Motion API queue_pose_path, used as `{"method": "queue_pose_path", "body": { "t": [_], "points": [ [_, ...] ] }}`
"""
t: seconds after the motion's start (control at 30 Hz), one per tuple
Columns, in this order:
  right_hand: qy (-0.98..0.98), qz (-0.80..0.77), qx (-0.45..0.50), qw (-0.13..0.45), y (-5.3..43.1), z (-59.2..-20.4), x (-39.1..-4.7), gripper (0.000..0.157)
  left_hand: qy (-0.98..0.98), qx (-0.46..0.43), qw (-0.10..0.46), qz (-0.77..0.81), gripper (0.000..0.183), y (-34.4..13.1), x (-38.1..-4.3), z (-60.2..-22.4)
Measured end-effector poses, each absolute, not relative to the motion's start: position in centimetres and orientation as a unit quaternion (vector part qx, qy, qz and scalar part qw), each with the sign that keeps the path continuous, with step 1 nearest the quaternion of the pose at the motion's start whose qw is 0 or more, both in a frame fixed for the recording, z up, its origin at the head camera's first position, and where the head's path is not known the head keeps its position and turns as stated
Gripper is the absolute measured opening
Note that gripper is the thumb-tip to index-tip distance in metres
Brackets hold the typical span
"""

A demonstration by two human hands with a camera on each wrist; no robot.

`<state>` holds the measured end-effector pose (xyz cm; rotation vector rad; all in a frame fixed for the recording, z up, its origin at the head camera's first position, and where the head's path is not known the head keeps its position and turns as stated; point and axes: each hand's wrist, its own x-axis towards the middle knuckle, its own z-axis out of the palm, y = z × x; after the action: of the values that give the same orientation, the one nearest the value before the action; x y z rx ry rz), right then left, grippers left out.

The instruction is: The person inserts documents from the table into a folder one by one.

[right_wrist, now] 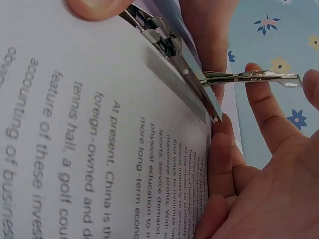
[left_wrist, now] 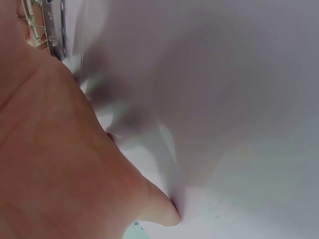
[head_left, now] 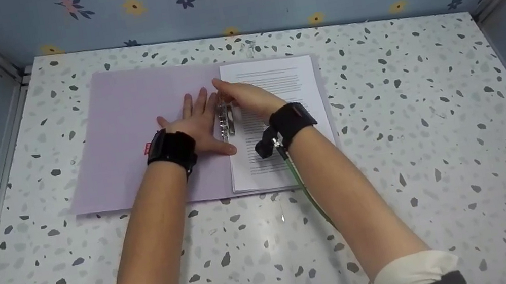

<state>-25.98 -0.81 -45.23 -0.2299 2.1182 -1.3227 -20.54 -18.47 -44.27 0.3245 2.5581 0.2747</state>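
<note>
A light purple folder (head_left: 129, 106) lies spread out on the table, with a stack of printed paper (head_left: 303, 102) on its right side. At the stack's left edge is a metal lever clip (head_left: 230, 121). My left hand (head_left: 196, 126) presses on the left cover with fingers spread, its thumb reaching the paper's edge. Over the top of the clip, my right hand (head_left: 251, 98) holds the raised lever (right_wrist: 249, 77) between forefinger and thumb. Its other fingers rest at the paper's surface in the right wrist view. Part of the text is hidden beneath the right hand and wrist.
The speckled white table (head_left: 418, 145) extends around the folder. Blue flowered panels (head_left: 229, 2) stand along its back and sides. A green cable (head_left: 307, 189) runs from the right wrist's black band (head_left: 292, 122) along the forearm.
</note>
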Motion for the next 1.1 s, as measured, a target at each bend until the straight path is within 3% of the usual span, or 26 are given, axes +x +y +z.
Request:
{"method": "queue_pose_path", "body": {
  "t": [0.23, 0.33, 0.67, 1.1],
  "points": [
    [0.79, -0.516, -0.12, 0.307, -0.4, -45.4, -25.6, 0.047, 0.948, 0.122, 0.278, 0.092, 0.129, -18.4, -20.7, -44.2],
    [0.787, -0.517, -0.138, 0.308, -0.4, -45.6, -25.4, 0.044, 0.948, 0.117, 0.281, 0.099, 0.13, -18.5, -20.6, -44.2],
    [0.812, -0.464, -0.207, 0.289, -0.2, -46.0, -25.2, 0.057, 0.949, 0.116, 0.272, 0.108, 0.128, -18.6, -20.4, -44.3],
    [0.876, -0.346, -0.223, 0.251, -0.2, -46.2, -24.6, 0.075, 0.95, 0.124, 0.267, 0.1, 0.127, -18.4, -20.5, -44.3]
  ]
}}
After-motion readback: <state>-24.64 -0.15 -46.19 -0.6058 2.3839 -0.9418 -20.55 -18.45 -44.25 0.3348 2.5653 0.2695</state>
